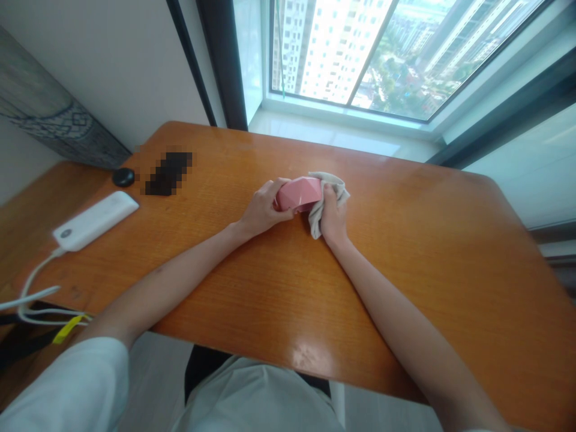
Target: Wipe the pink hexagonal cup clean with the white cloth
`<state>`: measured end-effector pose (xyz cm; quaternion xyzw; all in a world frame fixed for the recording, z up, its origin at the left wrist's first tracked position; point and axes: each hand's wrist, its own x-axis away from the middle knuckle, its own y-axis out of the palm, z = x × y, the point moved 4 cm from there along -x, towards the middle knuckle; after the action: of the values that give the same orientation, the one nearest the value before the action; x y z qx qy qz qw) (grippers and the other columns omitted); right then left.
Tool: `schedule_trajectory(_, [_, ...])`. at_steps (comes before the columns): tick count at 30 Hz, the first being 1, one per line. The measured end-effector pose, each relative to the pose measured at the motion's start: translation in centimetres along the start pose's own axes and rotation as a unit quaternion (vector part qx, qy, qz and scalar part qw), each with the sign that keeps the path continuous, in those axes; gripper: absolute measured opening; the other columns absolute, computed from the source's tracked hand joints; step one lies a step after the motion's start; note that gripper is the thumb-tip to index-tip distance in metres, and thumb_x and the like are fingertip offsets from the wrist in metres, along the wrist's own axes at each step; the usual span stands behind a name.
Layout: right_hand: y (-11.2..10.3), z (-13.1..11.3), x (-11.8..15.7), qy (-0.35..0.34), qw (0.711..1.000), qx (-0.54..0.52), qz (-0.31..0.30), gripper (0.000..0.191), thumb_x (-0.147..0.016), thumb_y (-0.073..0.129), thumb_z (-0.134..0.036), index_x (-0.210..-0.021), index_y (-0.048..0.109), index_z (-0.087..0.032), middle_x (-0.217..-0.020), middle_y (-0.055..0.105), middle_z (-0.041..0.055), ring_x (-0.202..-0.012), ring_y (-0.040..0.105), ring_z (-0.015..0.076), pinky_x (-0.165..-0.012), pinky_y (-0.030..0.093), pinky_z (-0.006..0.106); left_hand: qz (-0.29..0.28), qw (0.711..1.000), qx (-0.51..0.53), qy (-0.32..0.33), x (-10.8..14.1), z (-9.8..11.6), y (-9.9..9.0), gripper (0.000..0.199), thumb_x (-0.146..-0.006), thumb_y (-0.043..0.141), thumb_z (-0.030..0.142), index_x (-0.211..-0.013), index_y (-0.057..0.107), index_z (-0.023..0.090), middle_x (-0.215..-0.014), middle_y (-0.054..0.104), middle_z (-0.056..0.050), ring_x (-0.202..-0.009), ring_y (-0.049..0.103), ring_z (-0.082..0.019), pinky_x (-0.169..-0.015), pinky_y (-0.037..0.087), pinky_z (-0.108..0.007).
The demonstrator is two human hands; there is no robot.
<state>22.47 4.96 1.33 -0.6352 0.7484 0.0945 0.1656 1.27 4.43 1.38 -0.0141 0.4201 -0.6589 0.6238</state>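
A pink object with a shiny, faceted surface [300,193] is held above the middle of the wooden table; its exact kind I cannot make out. My left hand [264,207] is closed around its left end, thumb below and fingers over the top. At its right end my right hand [335,217] grips a light grey cloth [330,180] and presses it against the pink surface. The cloth is bunched, with folds hanging below and sticking up above my fingers. Part of the pink object's right end is hidden behind the cloth.
The brown wooden table [252,288] reaches to the window sill [324,132]. On its left lie a white power strip [96,221] with a cable, a small black round object [123,177] and a blurred-out dark item [168,174]. A yellow tag [69,329] hangs near the cables.
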Motion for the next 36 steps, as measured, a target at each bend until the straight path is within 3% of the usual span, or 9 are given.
schedule_trajectory(7, [-0.5, 0.5, -0.5, -0.018, 0.999, 0.041, -0.005, 0.049, -0.115, 0.055, -0.065, -0.130, 0.084, -0.028, -0.128, 0.090, 0.0086, -0.129, 0.082, 0.0294, -0.122, 0.061, 0.049, 0.002, 1.000, -0.006, 0.009, 0.0, -0.1, -0.1, 0.054, -0.090, 0.094, 0.036, -0.137, 0.068, 0.025, -0.119, 0.077, -0.006, -0.099, 0.071, -0.023, -0.089, 0.057, -0.035])
schedule_trajectory(11, [-0.7, 1.0, -0.7, -0.026, 0.998, 0.058, 0.004, 0.044, -0.113, 0.060, -0.059, -0.136, 0.082, -0.028, -0.139, 0.088, 0.0103, -0.134, 0.081, 0.0310, -0.126, 0.059, 0.054, -0.003, 1.000, -0.007, 0.003, 0.0, -0.2, -0.1, 0.056, -0.090, 0.095, 0.036, -0.138, 0.068, 0.025, -0.121, 0.077, -0.006, -0.102, 0.072, -0.024, -0.091, 0.058, -0.035])
schedule_trajectory(14, [-0.8, 0.8, -0.2, -0.015, 0.998, 0.043, 0.039, 0.046, -0.116, 0.056, -0.059, -0.138, 0.081, -0.027, -0.137, 0.087, 0.0113, -0.134, 0.080, 0.0329, -0.127, 0.058, 0.060, -0.002, 1.000, -0.004, 0.001, 0.0, -0.2, 0.0, 0.057, -0.090, 0.095, 0.036, -0.139, 0.068, 0.024, -0.121, 0.077, -0.007, -0.102, 0.072, -0.024, -0.090, 0.058, -0.036])
schedule_trajectory(17, [-0.9, -1.1, 0.8, -0.094, 0.990, 0.089, 0.060, 0.056, -0.121, 0.042, -0.062, -0.151, 0.076, -0.029, -0.150, 0.080, 0.0145, -0.147, 0.074, 0.0347, -0.132, 0.054, 0.064, -0.002, 1.000, 0.006, 0.004, 0.1, -0.3, 0.1, 0.057, -0.091, 0.095, 0.038, -0.140, 0.069, 0.025, -0.122, 0.078, -0.008, -0.101, 0.072, -0.024, -0.088, 0.058, -0.035])
schedule_trajectory(21, [0.4, -4.2, 2.8, -0.284, 0.930, 0.230, -0.040, 0.058, -0.121, 0.041, -0.057, -0.174, 0.060, -0.040, -0.185, 0.055, 0.0098, -0.177, 0.046, 0.0394, -0.144, 0.038, 0.071, 0.004, 1.000, 0.023, 0.005, 0.1, -0.9, 0.4, 0.056, -0.092, 0.095, 0.043, -0.139, 0.069, 0.025, -0.119, 0.078, -0.007, -0.095, 0.072, -0.023, -0.083, 0.060, -0.035])
schedule_trajectory(24, [1.7, -4.5, 3.7, -0.327, 0.882, 0.316, -0.128, 0.058, -0.117, 0.055, -0.050, -0.175, 0.058, -0.049, -0.189, 0.053, 0.0023, -0.183, 0.036, 0.0437, -0.147, 0.025, 0.078, 0.007, 0.999, 0.038, 0.027, 0.0, -1.3, 0.6, 0.048, -0.094, 0.091, 0.042, -0.134, 0.068, 0.025, -0.111, 0.077, -0.005, -0.092, 0.072, -0.024, -0.084, 0.061, -0.038])
schedule_trajectory(26, [2.3, -4.3, 3.9, -0.324, 0.865, 0.351, -0.154, 0.063, -0.113, 0.063, -0.045, -0.175, 0.057, -0.050, -0.190, 0.053, 0.0009, -0.183, 0.033, 0.0450, -0.148, 0.022, 0.080, 0.011, 0.998, 0.041, 0.038, 0.0, -1.3, 0.6, 0.039, -0.097, 0.085, 0.037, -0.130, 0.067, 0.025, -0.108, 0.076, -0.005, -0.092, 0.072, -0.024, -0.083, 0.061, -0.039])
schedule_trajectory(31, [2.0, -3.6, 3.5, -0.299, 0.885, 0.344, -0.101, 0.056, -0.116, 0.059, -0.043, -0.171, 0.063, -0.047, -0.190, 0.051, 0.0017, -0.184, 0.031, 0.0443, -0.145, 0.034, 0.077, 0.010, 0.999, 0.051, 0.013, -0.1, -0.7, 0.6, 0.036, -0.095, 0.087, 0.033, -0.125, 0.068, 0.025, -0.099, 0.070, -0.001, -0.079, 0.063, -0.017, -0.075, 0.056, -0.032])
schedule_trajectory(36, [1.3, -3.3, 2.6, -0.258, 0.931, 0.251, -0.070, 0.053, -0.123, 0.047, -0.051, -0.172, 0.064, -0.040, -0.186, 0.054, 0.0082, -0.173, 0.053, 0.0351, -0.143, 0.045, 0.064, 0.008, 0.999, 0.049, -0.013, -0.1, -0.2, 0.4, 0.050, -0.096, 0.087, 0.036, -0.141, 0.068, 0.025, -0.114, 0.072, -0.004, -0.086, 0.066, -0.017, -0.077, 0.058, -0.031])
